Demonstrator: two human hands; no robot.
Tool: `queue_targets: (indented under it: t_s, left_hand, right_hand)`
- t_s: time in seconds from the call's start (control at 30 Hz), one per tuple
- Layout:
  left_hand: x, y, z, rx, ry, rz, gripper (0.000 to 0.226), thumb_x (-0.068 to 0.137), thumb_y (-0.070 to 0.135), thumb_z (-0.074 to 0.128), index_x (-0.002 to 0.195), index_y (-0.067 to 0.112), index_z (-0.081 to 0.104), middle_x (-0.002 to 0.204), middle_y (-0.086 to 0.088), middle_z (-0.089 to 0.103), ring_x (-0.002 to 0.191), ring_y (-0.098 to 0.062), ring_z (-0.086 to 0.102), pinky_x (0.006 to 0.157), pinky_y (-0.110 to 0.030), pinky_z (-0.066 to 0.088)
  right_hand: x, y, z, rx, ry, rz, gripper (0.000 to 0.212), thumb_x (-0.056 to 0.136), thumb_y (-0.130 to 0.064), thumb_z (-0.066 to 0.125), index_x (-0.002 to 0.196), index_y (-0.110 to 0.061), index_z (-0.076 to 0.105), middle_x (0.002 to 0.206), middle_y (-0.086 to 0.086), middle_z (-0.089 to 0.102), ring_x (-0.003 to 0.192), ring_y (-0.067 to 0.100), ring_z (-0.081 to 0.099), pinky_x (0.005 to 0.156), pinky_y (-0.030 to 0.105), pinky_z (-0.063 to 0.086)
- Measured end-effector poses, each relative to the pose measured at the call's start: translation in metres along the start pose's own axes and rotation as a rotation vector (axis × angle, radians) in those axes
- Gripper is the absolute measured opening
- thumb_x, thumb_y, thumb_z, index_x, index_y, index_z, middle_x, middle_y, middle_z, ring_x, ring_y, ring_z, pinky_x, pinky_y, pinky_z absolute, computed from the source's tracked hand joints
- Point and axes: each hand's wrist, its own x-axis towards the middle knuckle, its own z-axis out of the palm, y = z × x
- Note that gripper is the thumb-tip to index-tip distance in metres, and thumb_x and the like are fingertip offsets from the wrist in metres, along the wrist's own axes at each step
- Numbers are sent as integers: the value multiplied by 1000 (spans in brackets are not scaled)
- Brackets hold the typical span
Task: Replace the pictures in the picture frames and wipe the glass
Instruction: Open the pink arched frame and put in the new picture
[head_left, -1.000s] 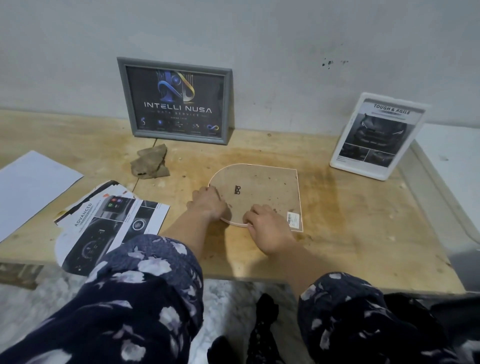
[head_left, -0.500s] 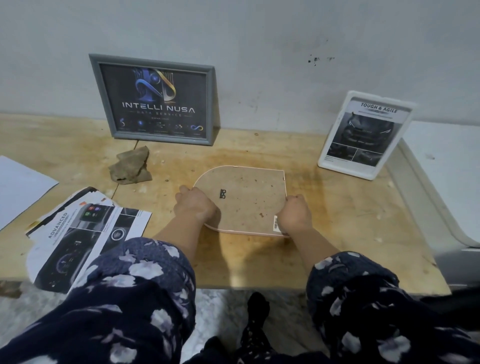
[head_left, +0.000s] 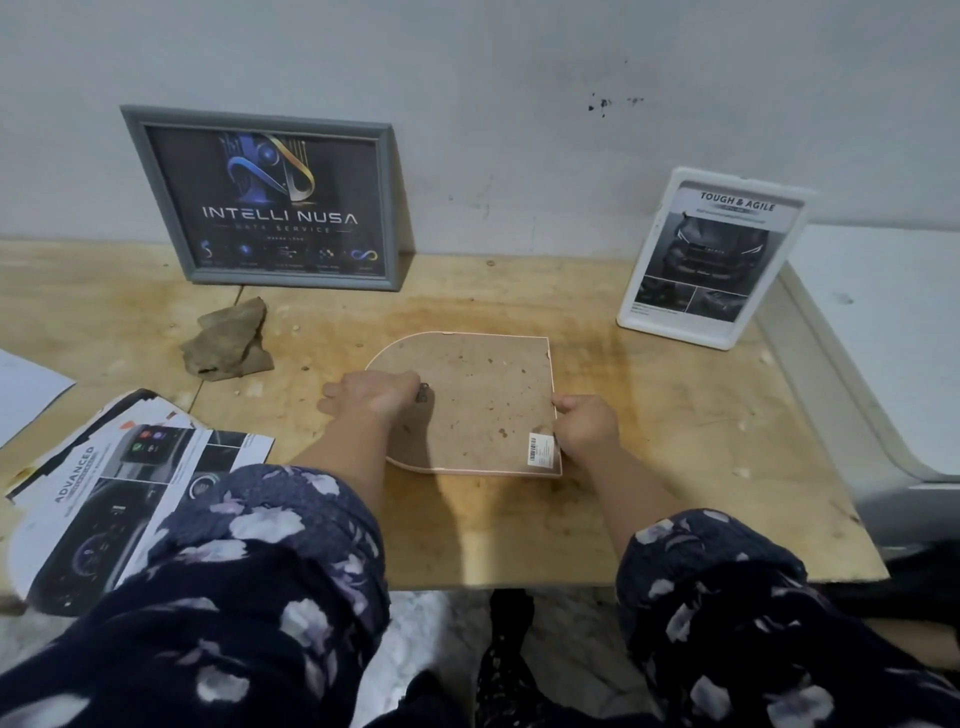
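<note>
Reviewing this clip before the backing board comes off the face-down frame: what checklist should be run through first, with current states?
1. Arched frame face down, flat on table: ok.
2. Left hand at hanger clip: ok.
3. Right hand on frame's right edge: ok.
4. Backing tabs released: cannot tell.
5. Replacement prints within reach on the left: ok.
6. Wiping cloth on the table nearby: ok.

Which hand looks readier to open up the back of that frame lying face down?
Probably the left hand: its fingers sit at the small metal clip on the frame's backing board. The right hand just steadies the straight edge.
</note>
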Motion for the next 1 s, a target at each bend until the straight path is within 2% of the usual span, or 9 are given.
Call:
queue_targets:
  t_s: [0.13, 0.23, 0.37, 0.5, 0.6, 0.7, 0.87, 0.93, 1.0]
  left_hand:
    - [20, -2, 0, 25, -81, -13, 74, 62, 56, 52, 119, 9, 56, 117, -16, 55, 109, -35, 50, 96, -43, 46]
    - [65, -11, 18, 38, -122, -39, 84, 54, 60, 68, 120, 8, 56, 118, -14, 60, 109, -36, 56, 95, -43, 49]
    - [29, 0, -6, -15, -149, 39, 62, 78, 36, 76, 125, 1, 55, 128, -18, 58, 119, -34, 55, 102, -42, 45]
    - [25, 1, -13, -99, -147, 87, 58, 76, 23, 79, 123, -3, 57, 125, -21, 60, 115, -35, 58, 98, -44, 49]
    - [19, -1, -19, -118, -129, 66, 68, 73, 28, 83, 126, -2, 52, 123, -19, 60, 108, -36, 60, 83, -43, 55]
    - [12, -1, -26, -143, -90, 65, 78, 73, 31, 83, 132, 2, 41, 127, -19, 56, 107, -36, 58, 59, -37, 48]
    - [11, -11, -28, -359, -147, 212, 71, 79, 28, 78, 132, 9, 36, 130, -14, 51, 118, -35, 51, 96, -46, 46]
    - [8, -11, -31, -480, -166, 230, 60, 85, 28, 72, 131, 11, 36, 125, -12, 50, 116, -34, 51, 99, -49, 45]
    - [4, -8, -37, -549, -144, 251, 51, 88, 29, 68, 126, 14, 37, 119, -12, 50, 110, -33, 53, 98, -50, 46]
  right_hand:
    - [2, 0, -2, 71, -60, 49, 53, 77, -2, 74, 126, -16, 62, 123, 8, 65, 99, 26, 67, 84, 36, 58]
    - [3, -1, -4, 55, -63, 45, 52, 78, 2, 71, 126, -16, 62, 124, 8, 65, 103, 26, 65, 85, 32, 56]
    - [5, -5, -7, -20, -38, 50, 50, 83, 7, 61, 128, -15, 61, 133, 5, 59, 110, 25, 61, 89, 30, 54]
    - [2, -9, -6, -89, -25, 43, 52, 85, 10, 54, 129, -18, 60, 134, 3, 58, 101, 21, 62, 83, 28, 54]
    - [-1, -10, -7, -85, -15, 42, 52, 86, 11, 50, 127, -18, 62, 131, 4, 61, 87, 20, 62, 77, 30, 57]
    - [-5, -11, -9, -39, -51, 31, 50, 84, 6, 60, 129, -16, 60, 130, 7, 61, 96, 24, 64, 78, 30, 56]
    - [-7, -12, -6, 21, -34, 21, 41, 92, -2, 54, 131, -14, 58, 128, 8, 62, 75, 13, 56, 63, 25, 55]
    - [-5, -11, -4, 31, -30, 14, 44, 95, -6, 49, 137, -15, 52, 130, 6, 60, 69, 7, 52, 51, 18, 44]
    - [-6, -17, -6, 103, 7, 19, 41, 99, -17, 42, 140, -16, 48, 128, 3, 60, 66, 5, 50, 53, 17, 42]
